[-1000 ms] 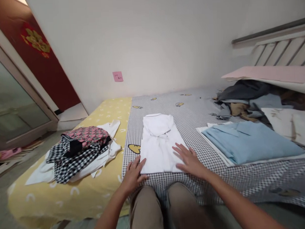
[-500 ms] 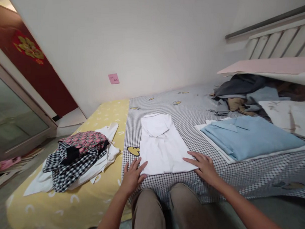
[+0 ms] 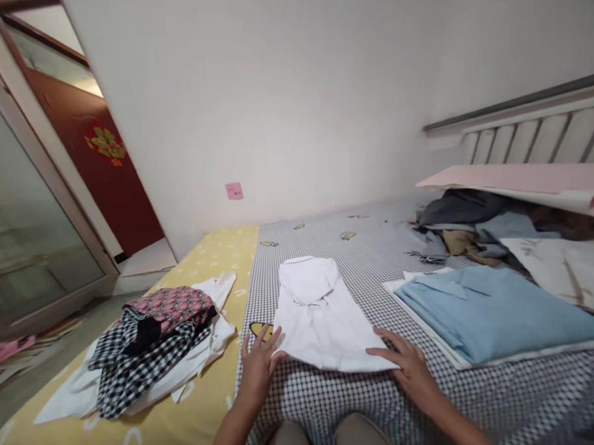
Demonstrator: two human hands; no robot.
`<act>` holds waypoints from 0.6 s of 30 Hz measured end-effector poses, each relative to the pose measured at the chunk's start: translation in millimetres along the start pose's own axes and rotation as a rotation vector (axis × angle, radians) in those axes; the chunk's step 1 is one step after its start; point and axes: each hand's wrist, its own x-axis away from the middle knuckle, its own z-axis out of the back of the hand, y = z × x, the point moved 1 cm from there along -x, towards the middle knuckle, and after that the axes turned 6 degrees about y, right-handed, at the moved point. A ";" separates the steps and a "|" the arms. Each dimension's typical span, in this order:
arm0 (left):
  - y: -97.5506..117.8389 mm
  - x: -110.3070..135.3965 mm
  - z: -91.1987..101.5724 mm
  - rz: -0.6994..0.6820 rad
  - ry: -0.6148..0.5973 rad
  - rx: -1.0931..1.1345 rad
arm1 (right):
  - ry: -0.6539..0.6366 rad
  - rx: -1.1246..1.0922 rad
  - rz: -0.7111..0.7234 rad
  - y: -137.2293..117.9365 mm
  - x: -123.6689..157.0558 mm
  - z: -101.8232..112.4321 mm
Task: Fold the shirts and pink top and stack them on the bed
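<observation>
A folded white collared shirt point(image 3: 317, 319) lies on the grey checked bedsheet point(image 3: 332, 403), with its collar at the far end. My left hand point(image 3: 258, 370) is open, fingers spread, with the thumb at the shirt's near left edge. My right hand point(image 3: 409, 368) rests at the near right corner, its fingertips by the hem. Neither hand visibly grips the cloth. The tops of my khaki-trousered knees point(image 3: 328, 439) show at the bottom.
On the yellow mattress point(image 3: 220, 264) at left lies a heap of gingham, pink-patterned and white clothes point(image 3: 152, 344). To the right, a folded blue shirt point(image 3: 495, 313) sits on a white board. Dark clothes and a pink sheet point(image 3: 519, 179) lie beyond, before a slatted headboard.
My view has tilted up, so the bed sits lower in the picture. Both hands have shifted to the shirt's near edge, and that edge now slants down toward the right.
</observation>
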 end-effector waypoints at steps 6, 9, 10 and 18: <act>7.0 47.8 46.6 -0.294 0.173 -0.095 | 0.028 -0.122 0.107 -19.7 27.8 41.5; 7.2 91.0 61.1 -0.424 0.268 -0.147 | -0.016 -0.173 0.165 -30.4 58.5 68.6; 6.7 105.3 65.1 -0.475 0.276 -0.149 | -0.039 -0.198 0.185 -34.1 68.7 78.3; 20.1 141.4 101.1 -0.254 -0.053 0.379 | -0.281 -0.592 -0.006 -62.9 74.4 108.7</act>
